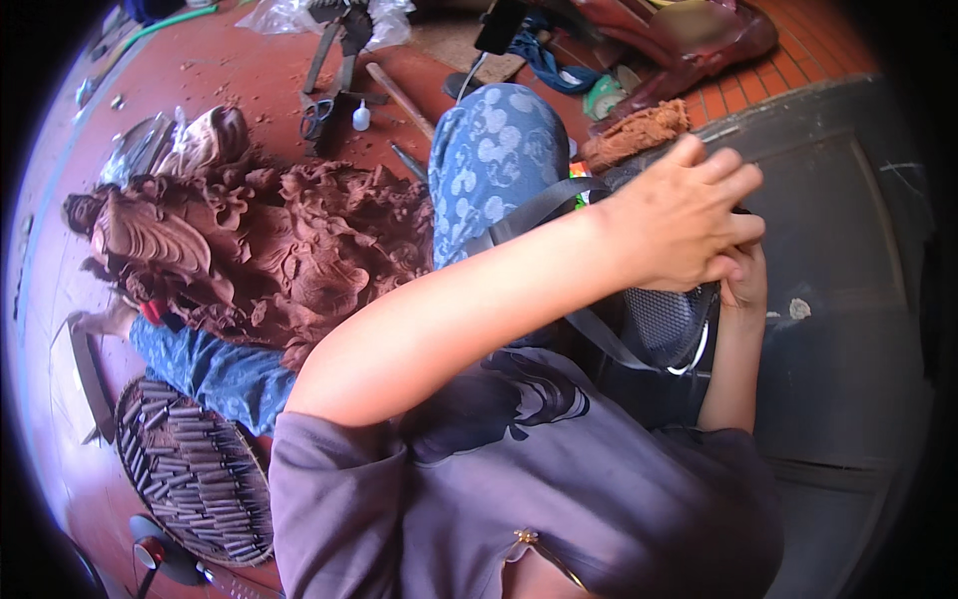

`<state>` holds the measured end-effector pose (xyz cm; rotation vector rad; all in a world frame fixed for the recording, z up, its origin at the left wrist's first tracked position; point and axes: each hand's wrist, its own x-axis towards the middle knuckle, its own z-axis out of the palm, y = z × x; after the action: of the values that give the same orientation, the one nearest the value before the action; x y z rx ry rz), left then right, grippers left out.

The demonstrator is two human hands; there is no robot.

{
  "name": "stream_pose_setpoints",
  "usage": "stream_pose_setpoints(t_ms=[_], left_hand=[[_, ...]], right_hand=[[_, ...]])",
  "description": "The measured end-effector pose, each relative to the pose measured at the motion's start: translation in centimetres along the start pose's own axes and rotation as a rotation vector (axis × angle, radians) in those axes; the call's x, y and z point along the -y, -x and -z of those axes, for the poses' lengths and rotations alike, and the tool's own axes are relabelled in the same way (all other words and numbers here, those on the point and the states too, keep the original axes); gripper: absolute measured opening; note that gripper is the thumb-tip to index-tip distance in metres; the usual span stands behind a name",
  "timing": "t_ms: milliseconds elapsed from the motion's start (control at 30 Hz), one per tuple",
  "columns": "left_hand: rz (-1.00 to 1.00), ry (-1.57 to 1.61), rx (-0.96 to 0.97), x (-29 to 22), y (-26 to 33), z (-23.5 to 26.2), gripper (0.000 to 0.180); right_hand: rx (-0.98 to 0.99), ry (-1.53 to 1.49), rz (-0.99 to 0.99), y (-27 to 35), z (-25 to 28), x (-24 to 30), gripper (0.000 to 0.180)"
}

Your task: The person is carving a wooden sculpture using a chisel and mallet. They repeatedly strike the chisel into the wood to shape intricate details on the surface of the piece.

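Observation:
A black bag (664, 317) with a mesh side and long flat straps lies to the right of my raised knee. My left arm reaches across my body, and my left hand (689, 222) is closed with curled fingers at the upper edge of the bag. Close against it, my right hand (743, 280) is closed at the bag's right edge, its thumb and fingers pinched. The exact part of the bag between the fingers is mostly hidden by the left hand. A black strap (544, 205) runs under my left forearm.
An ornate reddish-brown wood carving (319, 250) lies across the left side. Below it, a round woven basket (261, 469) holds several dark rods. Dark panelled wood (828, 260) spans the right. A small white bottle (360, 115) and a wooden handle (399, 98) sit beyond the carving.

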<state>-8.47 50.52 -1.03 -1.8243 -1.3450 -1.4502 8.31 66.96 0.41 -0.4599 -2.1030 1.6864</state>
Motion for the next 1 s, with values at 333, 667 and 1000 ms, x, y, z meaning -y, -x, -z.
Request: stream_pose_setpoints(t_ms=[333, 667, 1000], left_hand=[[0.659, 0.022, -0.035, 0.4, 12.1, 16.5, 0.029], [1.125, 0.274, 0.081, -1.8, 23.5, 19.0, 0.005], [1.257, 0.183, 0.015, -5.6, 26.5, 18.1, 0.004]], right_hand=[[0.18, 0.488, -0.153, 5.3, 0.3, 3.1, 0.016], [-0.121, 0.796, -0.307, 17.0, 0.1, -11.4, 0.015], [-0.269, 0.885, -0.288, 17.8, -2.1, -18.9, 0.028]])
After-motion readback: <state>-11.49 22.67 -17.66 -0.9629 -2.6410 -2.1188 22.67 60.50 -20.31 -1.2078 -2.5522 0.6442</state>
